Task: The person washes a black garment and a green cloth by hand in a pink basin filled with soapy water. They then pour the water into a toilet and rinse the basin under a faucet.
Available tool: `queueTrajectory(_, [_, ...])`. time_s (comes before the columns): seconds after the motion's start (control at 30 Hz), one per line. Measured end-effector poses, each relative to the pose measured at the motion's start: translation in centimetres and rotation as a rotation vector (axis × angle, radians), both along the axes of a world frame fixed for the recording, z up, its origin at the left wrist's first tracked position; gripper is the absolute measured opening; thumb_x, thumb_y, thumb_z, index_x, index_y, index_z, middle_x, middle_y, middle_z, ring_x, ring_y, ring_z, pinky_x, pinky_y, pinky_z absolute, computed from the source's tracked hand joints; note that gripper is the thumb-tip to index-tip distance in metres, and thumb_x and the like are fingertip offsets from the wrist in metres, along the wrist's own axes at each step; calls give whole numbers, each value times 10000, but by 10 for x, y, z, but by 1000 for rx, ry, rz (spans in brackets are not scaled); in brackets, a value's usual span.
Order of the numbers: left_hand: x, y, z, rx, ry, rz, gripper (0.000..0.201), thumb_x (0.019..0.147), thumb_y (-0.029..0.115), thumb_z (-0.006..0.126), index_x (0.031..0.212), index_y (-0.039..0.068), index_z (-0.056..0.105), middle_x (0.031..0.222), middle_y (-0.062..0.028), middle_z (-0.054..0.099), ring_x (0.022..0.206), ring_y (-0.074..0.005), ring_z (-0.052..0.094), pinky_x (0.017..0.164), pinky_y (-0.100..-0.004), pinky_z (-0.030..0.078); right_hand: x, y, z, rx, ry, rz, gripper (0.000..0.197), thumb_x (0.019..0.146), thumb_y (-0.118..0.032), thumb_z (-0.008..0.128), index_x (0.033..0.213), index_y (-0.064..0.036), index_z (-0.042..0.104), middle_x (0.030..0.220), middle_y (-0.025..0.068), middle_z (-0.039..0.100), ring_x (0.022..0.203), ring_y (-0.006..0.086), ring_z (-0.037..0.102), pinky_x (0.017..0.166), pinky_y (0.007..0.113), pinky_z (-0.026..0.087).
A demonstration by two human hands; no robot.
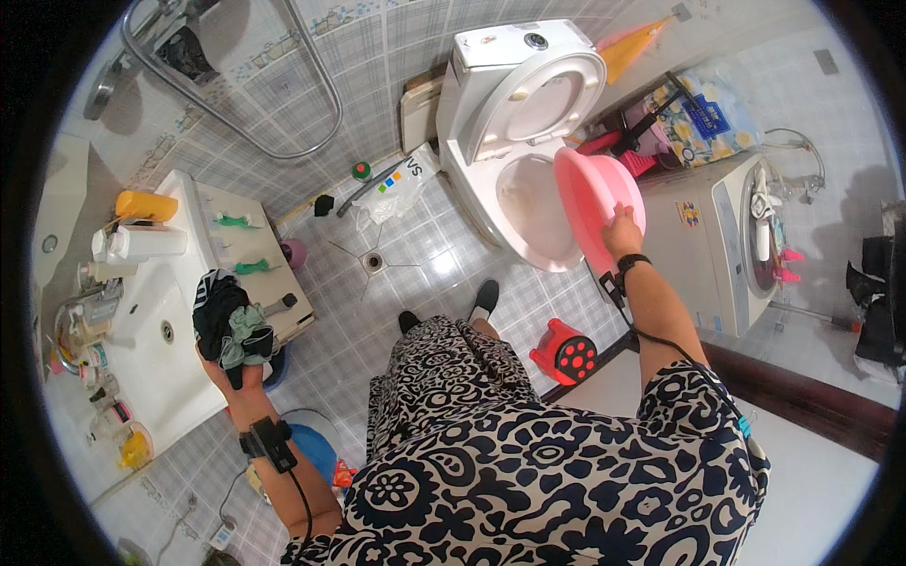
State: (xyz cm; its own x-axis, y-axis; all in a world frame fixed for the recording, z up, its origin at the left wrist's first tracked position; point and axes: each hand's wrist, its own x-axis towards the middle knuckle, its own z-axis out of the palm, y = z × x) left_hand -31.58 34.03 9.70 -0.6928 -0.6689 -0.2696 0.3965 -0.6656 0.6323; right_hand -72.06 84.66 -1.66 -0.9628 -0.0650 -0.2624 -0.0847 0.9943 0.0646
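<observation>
Pink basin tips over the open toilet, gripped by the right hand; left hand squeezes dark wet clothes far left of it.

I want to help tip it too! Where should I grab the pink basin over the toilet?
Grab the pink basin by its rim, from the open side facing you. It is tilted on edge over the toilet bowl, and the right hand already pinches the lower rim, so probably take the upper rim, opposite it.
</observation>
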Motion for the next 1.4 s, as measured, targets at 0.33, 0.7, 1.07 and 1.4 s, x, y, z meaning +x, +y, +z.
queueTrajectory(0.33, [10, -6, 15, 142, 105, 21, 433, 849, 229, 434, 1201, -19, 480, 1170, -159, 547, 1086, -296, 521, 1005, -423, 370, 10, 44, -21, -137, 121, -256, 628, 730, -240, 605, 1279, -12, 404, 1171, 263, 525, 1016, 374, 563, 872, 403, 455])
queueTrajectory(0.7, [23, 11, 16, 45, 86, -74, 407, 868, 202, 488, 1237, 30, 470, 1193, -126, 543, 1091, -274, 522, 982, -389, 384, 13, 96, -29, -304, 168, -384, 447, 688, -270, 633, 1015, 27, 568, 933, 245, 625, 926, 385, 596, 809, 414, 475])
queueTrajectory(1.07, [24, 111, 85, -962, -861, 181, 620, 770, 64, 611, 1331, 27, 349, 1237, -98, 478, 1133, -205, 456, 997, -310, 328, 66, 127, -28, -1117, -508, -861, 425, 776, -376, 609, 955, 8, 577, 805, 122, 617, 665, 244, 596, 515, 385, 476])
queueTrajectory(1.4, [88, 72, 133, 73, 455, 77, 346, 874, 234, 410, 1098, -2, 527, 1055, -125, 583, 965, -255, 554, 871, -354, 445, 177, 18, 79, -1447, -1107, -813, 312, 865, -239, 565, 1098, -34, 522, 1058, 107, 607, 942, 248, 602, 817, 400, 506])
